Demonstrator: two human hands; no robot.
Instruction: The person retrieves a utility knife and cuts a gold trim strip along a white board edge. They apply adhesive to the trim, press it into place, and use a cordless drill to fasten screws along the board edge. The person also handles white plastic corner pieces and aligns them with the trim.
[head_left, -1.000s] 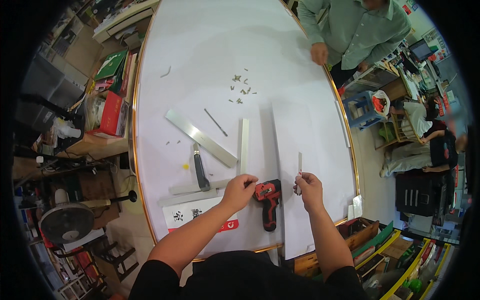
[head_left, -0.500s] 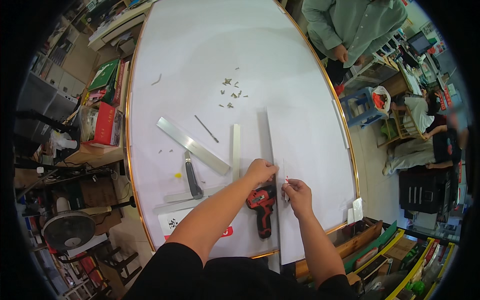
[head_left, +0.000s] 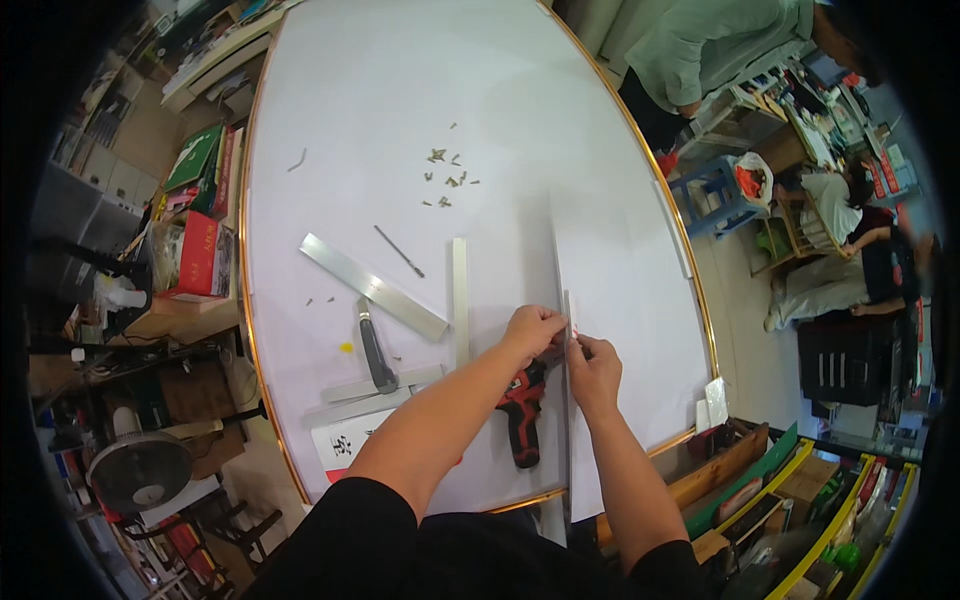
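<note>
My left hand (head_left: 535, 332) is closed, its fingertips pinching the edge of a long, thin white panel (head_left: 584, 470) that runs away from me over the table. On the panel's right side, my right hand (head_left: 594, 372) pinches a narrow white strip (head_left: 571, 308) with a small red mark and holds it along that edge. Partly under my left hand lies a red and black cordless drill (head_left: 522, 420). Left of my forearm are a dark-handled tool (head_left: 376, 350), a flat silver metal bar (head_left: 375, 288) and a pale upright bar (head_left: 459, 300).
Several small screws (head_left: 440, 157) are scattered farther up the white table (head_left: 350, 100). A long drill bit (head_left: 400, 250) rests near the metal bar. Beyond the table's right edge stand a person in a grey-green shirt (head_left: 690, 50) and a blue stool (head_left: 710, 195). A fan (head_left: 138, 470) is at lower left.
My right hand has moved up and left, bringing the strip against the panel edge. My left hand and the panel edge have shifted slightly right. The person at the far right now leans over.
</note>
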